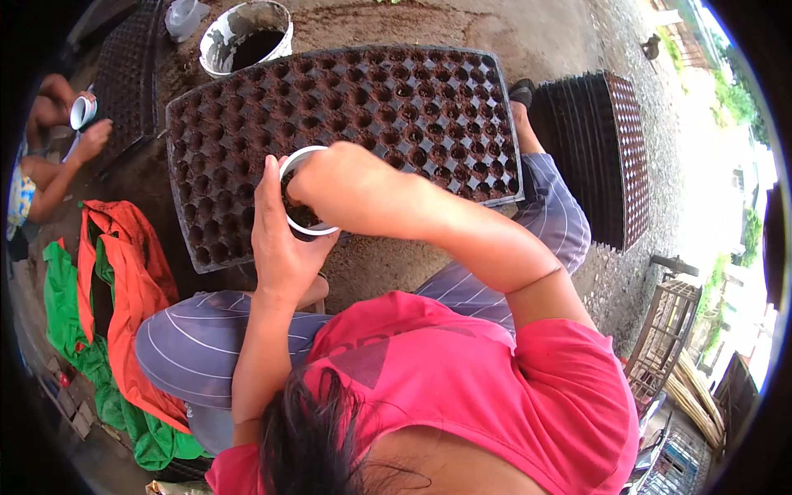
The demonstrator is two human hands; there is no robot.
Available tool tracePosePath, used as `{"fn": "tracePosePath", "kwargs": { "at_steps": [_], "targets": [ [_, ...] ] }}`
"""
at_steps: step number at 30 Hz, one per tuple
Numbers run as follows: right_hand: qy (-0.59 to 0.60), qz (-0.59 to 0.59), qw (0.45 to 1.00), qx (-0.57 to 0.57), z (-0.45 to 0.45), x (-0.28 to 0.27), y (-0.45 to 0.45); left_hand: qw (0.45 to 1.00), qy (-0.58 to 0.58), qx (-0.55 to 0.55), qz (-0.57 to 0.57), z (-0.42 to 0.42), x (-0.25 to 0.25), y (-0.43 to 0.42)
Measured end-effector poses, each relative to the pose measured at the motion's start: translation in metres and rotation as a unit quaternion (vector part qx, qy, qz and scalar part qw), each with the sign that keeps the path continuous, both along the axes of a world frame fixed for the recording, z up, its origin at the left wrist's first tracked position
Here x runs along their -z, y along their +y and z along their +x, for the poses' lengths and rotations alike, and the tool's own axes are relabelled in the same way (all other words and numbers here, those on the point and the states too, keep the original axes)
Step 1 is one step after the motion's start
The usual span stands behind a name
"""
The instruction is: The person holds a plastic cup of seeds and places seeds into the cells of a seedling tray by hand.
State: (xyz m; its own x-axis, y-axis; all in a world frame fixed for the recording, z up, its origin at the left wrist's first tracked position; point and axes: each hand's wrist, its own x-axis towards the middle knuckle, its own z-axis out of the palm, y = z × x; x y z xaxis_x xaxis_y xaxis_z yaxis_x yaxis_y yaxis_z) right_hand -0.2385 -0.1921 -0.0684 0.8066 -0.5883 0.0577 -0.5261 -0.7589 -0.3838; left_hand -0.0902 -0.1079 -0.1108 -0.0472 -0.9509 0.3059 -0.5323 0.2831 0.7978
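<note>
My left hand (276, 235) is wrapped around a white cup (318, 232) with dark, crumbly material (301, 216) inside. The fingers of my right hand (338, 186) are curled and dip into the cup's mouth; whatever they pinch is hidden. Beneath both hands lies a large black seedling tray (351, 107), with rows of round cells and brown soil in and around many of them. Its near edge is partly covered by my hands and forearm.
A white bucket (216, 51) with dark contents stands beyond the tray. Stacked trays (582, 157) rise at right. Red and green sacks (124, 280) lie at left. Another person's hand (95, 139) and a cup (80, 113) are beside a second tray (128, 78).
</note>
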Motion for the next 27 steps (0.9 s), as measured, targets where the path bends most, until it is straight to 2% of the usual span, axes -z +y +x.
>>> {"fn": "tracePosePath", "kwargs": {
  "at_steps": [2, 4, 6, 8, 12, 22, 27],
  "targets": [
    [-0.024, 0.114, 0.993, 0.027, -0.015, -0.011, -0.017, 1.000, -0.007, -0.007, -0.005, 0.003, 0.001, 0.000],
    [-0.109, 0.158, 0.972, 0.133, -0.042, -0.025, -0.041, 1.000, -0.007, -0.010, 0.012, 0.006, 0.003, 0.001],
    [-0.107, 0.095, 0.966, 0.214, -0.074, -0.001, -0.074, 1.000, 0.002, -0.008, 0.012, 0.007, 0.004, 0.003],
    [-0.044, 0.066, 0.961, 0.265, -0.097, 0.023, -0.096, 1.000, 0.021, -0.002, 0.004, 0.006, 0.005, 0.001],
    [0.018, 0.090, 0.957, 0.276, -0.105, 0.040, -0.108, 1.000, 0.021, 0.007, -0.002, 0.005, 0.006, 0.000],
    [0.030, 0.088, 0.958, 0.270, -0.102, 0.046, -0.106, 1.000, 0.025, 0.007, 0.004, 0.006, 0.006, -0.001],
    [0.020, 0.070, 0.962, 0.261, -0.101, 0.047, -0.107, 1.000, -0.013, -0.002, -0.012, 0.005, -0.001, -0.002]
  ]
}}
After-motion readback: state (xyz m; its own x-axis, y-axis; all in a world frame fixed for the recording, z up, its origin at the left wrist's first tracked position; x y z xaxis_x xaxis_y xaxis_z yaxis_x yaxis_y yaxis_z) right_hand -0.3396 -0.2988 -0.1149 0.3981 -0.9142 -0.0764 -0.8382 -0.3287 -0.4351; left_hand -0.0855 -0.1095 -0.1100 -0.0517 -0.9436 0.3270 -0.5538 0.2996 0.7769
